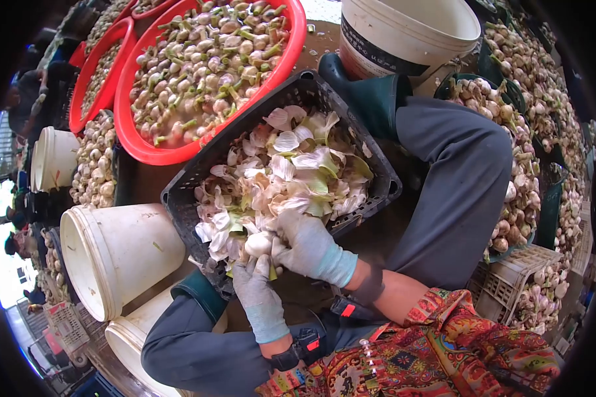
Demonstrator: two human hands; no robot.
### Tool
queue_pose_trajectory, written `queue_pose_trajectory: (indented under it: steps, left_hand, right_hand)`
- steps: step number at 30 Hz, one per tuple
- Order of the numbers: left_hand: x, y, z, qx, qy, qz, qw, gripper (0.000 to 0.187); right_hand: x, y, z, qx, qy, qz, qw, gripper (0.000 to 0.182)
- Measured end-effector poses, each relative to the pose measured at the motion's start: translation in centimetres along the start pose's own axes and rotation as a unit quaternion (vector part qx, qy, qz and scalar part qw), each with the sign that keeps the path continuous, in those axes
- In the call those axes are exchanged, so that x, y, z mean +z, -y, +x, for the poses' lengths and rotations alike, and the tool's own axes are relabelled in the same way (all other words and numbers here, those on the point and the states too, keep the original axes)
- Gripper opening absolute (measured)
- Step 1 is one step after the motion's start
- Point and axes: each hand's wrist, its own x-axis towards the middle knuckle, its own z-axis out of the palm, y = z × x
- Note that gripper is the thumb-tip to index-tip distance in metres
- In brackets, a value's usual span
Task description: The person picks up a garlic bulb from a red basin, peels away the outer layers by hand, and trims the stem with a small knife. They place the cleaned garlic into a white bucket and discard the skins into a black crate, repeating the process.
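Note:
A pale, peeled-looking garlic bulb is pinched in the gloved fingertips of my left hand, over the near edge of a black crate. My right hand, gloved too, is closed against the bulb's right side, its fingertips partly hidden. A bit of green stem shows below the bulb, between the hands. The black plastic crate sits in front of me, heaped with loose garlic skins, white, purplish and green.
A red tub of garlic in water stands beyond the crate. White buckets lie tipped at left; another white bucket stands at the far right. Heaped garlic lines the right side, near a beige crate. My boot is beside the crate.

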Motion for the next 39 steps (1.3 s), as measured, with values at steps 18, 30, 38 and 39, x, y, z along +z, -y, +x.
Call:
queue_pose_trajectory:
  steps: [18,30,38,39]
  left_hand:
    - [1.1,-0.5,-0.4,0.064,0.114,-0.084,0.988,0.043]
    - [1.2,0.0,0.9,-0.028,0.029,-0.176,0.984,0.033]
    - [2.9,0.9,1.0,0.082,-0.093,0.005,0.992,0.038]
    - [2.9,0.6,1.0,0.078,-0.095,0.003,0.992,0.038]
  right_hand:
    - [-4.1,-1.1,1.4,0.194,0.075,0.236,0.949,0.027]
    - [-2.9,-2.1,1.1,0.245,0.015,0.240,0.939,0.024]
    - [0.0,-0.2,0.3,0.106,0.007,0.005,0.994,0.018]
    - [0.1,-0.2,0.4,0.110,0.021,0.007,0.994,0.018]
